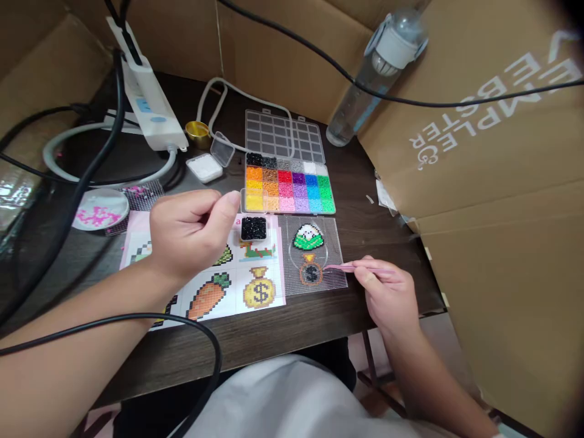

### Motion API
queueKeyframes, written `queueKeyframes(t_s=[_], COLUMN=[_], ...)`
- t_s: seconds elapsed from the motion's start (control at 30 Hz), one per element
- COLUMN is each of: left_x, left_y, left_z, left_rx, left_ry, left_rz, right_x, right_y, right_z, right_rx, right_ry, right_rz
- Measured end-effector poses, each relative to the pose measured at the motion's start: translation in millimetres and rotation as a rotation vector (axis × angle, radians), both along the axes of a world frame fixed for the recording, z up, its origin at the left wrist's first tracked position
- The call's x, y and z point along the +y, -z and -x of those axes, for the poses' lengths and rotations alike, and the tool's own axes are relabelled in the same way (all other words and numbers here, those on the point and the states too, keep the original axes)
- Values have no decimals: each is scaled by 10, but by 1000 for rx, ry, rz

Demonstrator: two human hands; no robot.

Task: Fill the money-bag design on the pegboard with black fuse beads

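Observation:
My left hand (196, 228) is closed above the pattern sheet (237, 313), its thumb tip at the raised clear lid of a small box of black beads (253, 229). The other fingers' contact with it is hidden. My right hand (387, 289) grips pink tweezers (349, 267), their tips at the right edge of a bead money bag (311, 274). That design has a brown ring, a black middle and a yellow top. It lies on the clear pegboard (337, 249), below a green and white bead rice ball (308, 237). A printed money bag (259, 289) shows on the sheet.
Behind stands an open bead case (287, 185) of many colours. A box of white beads (205, 168), a gold cup (198, 132) and a dish of pink beads (101, 210) sit left. Cables, a power strip (152, 115), a bottle (374, 79) and cardboard walls (493, 170) surround the table.

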State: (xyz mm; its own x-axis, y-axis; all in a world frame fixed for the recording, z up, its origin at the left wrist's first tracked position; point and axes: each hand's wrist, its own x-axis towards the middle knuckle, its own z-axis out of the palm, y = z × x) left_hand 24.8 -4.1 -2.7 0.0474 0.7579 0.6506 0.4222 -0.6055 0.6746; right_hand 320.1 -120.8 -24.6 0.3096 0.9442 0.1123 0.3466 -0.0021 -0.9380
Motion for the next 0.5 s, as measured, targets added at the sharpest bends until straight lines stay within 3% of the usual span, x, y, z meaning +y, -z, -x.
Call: queueKeyframes(t_s=[0.23,0.5], left_x=[-11,15], left_y=[-1,8], left_z=[-10,-5], left_rx=[19,11], left_ry=[-5,-4], left_rz=[35,-9], right_x=[-123,-154], right_y=[65,72], right_z=[150,202], right_rx=[-37,-54], right_ry=[68,29], right_rz=[-58,-70])
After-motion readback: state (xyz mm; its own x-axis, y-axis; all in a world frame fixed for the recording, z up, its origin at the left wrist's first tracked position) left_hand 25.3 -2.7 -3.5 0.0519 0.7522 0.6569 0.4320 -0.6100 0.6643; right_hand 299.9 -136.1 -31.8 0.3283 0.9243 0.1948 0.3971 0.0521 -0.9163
